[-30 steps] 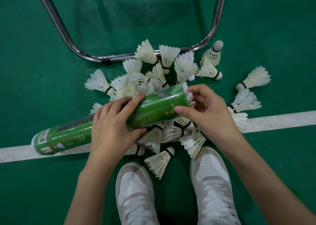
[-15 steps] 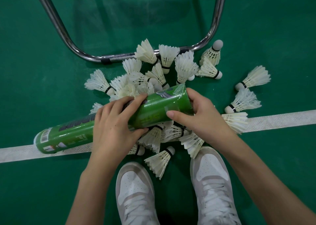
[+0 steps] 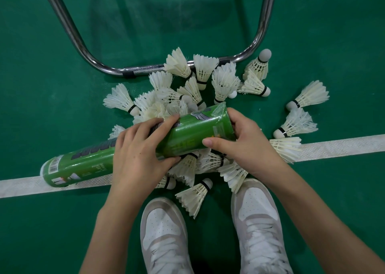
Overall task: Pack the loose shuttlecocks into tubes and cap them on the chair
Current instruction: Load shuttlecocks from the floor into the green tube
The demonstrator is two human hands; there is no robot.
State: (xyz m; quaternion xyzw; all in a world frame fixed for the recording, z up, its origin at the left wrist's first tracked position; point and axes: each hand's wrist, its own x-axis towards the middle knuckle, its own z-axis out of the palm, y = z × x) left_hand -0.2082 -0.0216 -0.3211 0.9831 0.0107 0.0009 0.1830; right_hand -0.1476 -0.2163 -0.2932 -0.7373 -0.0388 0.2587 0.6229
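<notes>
Green tube (image 3: 145, 146) gripped mid-barrel by left hand (image 3: 137, 157); right hand (image 3: 243, 146), at three o'clock, cups its mouth, perhaps seating a shuttlecock—press squarely.

Both hands (image 3: 141, 148) curled, gripping

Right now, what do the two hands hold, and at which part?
Green tube: left hand around its middle, right hand over its right end.
</notes>
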